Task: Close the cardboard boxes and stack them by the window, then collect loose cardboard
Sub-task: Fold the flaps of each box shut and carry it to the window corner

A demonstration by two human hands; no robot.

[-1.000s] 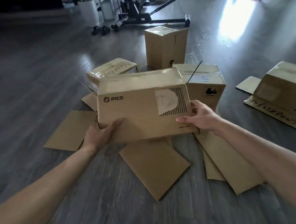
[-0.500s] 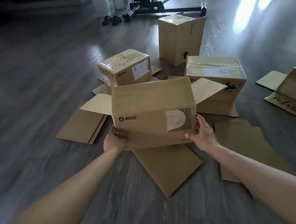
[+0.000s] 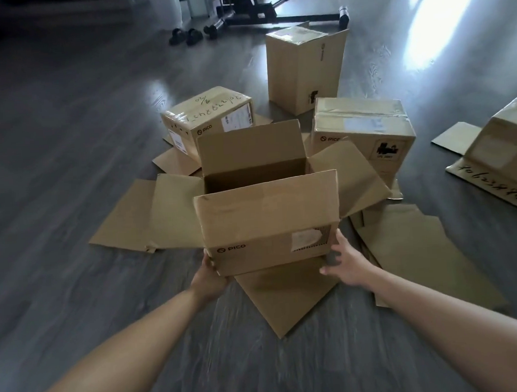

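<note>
1. The left hand (image 3: 209, 278) grips the near lower left corner of an open brown cardboard box printed PICO (image 3: 267, 225), its fingers hidden under that corner.
2. The right hand (image 3: 346, 263) is at the box's near lower right corner, fingers spread and loosely extended, thumb pointing left; whether it touches the cardboard I cannot tell.
3. The box stands upright between the two hands on the grey wood-look floor (image 3: 57, 206), all four top flaps open.
4. A flat brown cardboard sheet (image 3: 286, 299) lies under and between the hands; more loose flat cardboard pieces (image 3: 418, 247) lie just right of the right hand.
5. Beyond the left hand sits a small closed PICO box with handwriting on top (image 3: 208, 117).
6. Beyond the right hand sits a taped closed PICO box (image 3: 364, 130), and farther off a tall brown cardboard box (image 3: 301, 67).
7. Far right of the right hand is another brown box with handwritten lettering (image 3: 500, 150).
</note>
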